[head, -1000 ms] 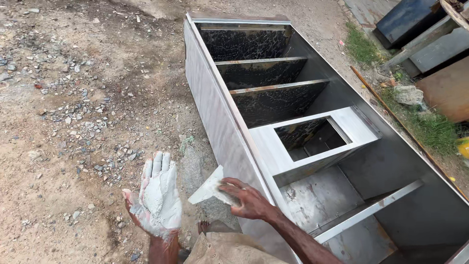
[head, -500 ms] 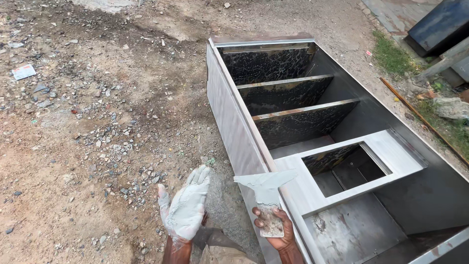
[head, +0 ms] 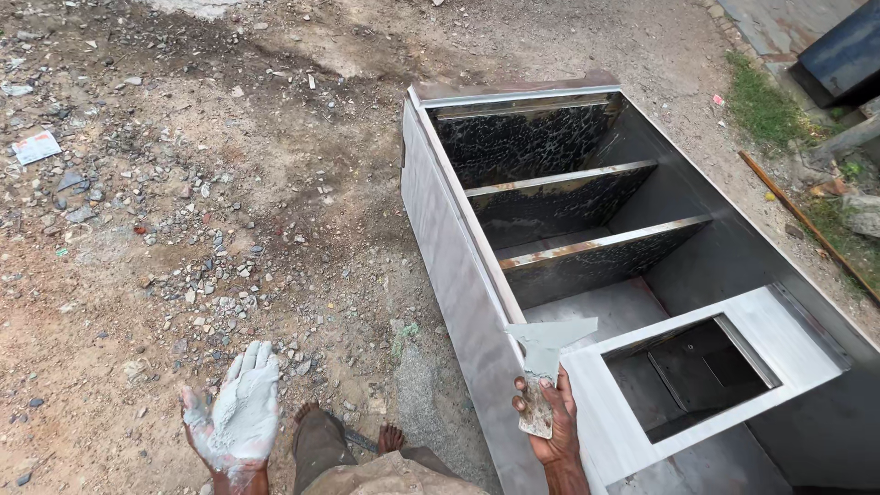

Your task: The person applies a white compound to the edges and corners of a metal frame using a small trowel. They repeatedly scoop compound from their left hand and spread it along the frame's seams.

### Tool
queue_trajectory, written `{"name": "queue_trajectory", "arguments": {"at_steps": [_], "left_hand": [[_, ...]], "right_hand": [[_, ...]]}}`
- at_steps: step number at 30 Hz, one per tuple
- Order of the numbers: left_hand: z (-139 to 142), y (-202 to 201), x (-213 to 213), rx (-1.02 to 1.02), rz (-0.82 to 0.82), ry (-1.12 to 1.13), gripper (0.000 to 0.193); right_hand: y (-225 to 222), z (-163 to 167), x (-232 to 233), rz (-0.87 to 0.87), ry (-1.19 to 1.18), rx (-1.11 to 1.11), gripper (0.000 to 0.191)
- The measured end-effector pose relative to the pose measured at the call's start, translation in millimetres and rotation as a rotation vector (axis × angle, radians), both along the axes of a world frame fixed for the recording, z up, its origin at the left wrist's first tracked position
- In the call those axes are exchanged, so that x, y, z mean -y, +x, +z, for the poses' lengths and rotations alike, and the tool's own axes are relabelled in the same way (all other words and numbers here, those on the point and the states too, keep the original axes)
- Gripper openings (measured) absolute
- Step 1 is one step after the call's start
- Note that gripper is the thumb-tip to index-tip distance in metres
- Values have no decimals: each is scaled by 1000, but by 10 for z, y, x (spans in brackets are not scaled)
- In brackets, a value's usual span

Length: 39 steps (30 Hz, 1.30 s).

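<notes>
The right hand (head: pixel 550 422) is clamped on the handle of a putty knife (head: pixel 544 367), whose wide grey-smeared blade points up and sits just over the near long rim of a steel cabinet (head: pixel 454 275) lying on its back on the dirt ground (head: pixel 229 183). The left hand (head: pixel 234 412) is spread flat, palm up, fingers apart, coated with pale grey putty, and holds nothing; it hovers over the gravel well to the left of the cabinet, beside the person's bare feet (head: pixel 390 438). The cabinet's open face shows two cross shelves (head: pixel 596 246) with rusty front edges, dark mottled panels behind them, and a pale framed panel with a rectangular opening (head: pixel 692 376) near the right hand. Open ground runs along the cabinet's left side, strewn with small stones. A flat white and red scrap of packaging (head: pixel 37 147) lies far left. A rusty rod (head: pixel 807 225) and a strip of grass (head: pixel 765 105) edge the right.
</notes>
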<state>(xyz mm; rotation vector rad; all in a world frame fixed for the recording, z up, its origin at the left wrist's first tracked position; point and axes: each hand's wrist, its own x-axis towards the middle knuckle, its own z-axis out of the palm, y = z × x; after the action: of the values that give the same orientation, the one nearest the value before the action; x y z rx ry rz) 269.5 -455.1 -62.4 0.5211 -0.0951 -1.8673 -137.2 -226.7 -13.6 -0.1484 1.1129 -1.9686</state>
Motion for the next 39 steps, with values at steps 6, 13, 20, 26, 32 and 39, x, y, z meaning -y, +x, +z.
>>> {"name": "queue_trajectory", "arguments": {"at_steps": [6,13,20,26,32,39], "left_hand": [[-187,683,1335,88,93,-45,118],[-591,2059,3076,4,51,-145,98],[-366,2467,3910,-191,224,155,105],[-58,1971,4582,-284,3,150,104],[-483,1010,5107,-361,-360,298,80],[-763,-595,4743,-520,-993,371,59]], "right_hand": [[262,-228,755,-205,118,-24,55],[1086,-424,1573,-312,169,55,46],[1888,-402,1694,-519,391,-34,61],[2452,-405,1365,-804,419,-47,63],[3029,-504,1135,-1249,642,-118,54],[3279,-856,1087,-1479,1111,-125,70]]}}
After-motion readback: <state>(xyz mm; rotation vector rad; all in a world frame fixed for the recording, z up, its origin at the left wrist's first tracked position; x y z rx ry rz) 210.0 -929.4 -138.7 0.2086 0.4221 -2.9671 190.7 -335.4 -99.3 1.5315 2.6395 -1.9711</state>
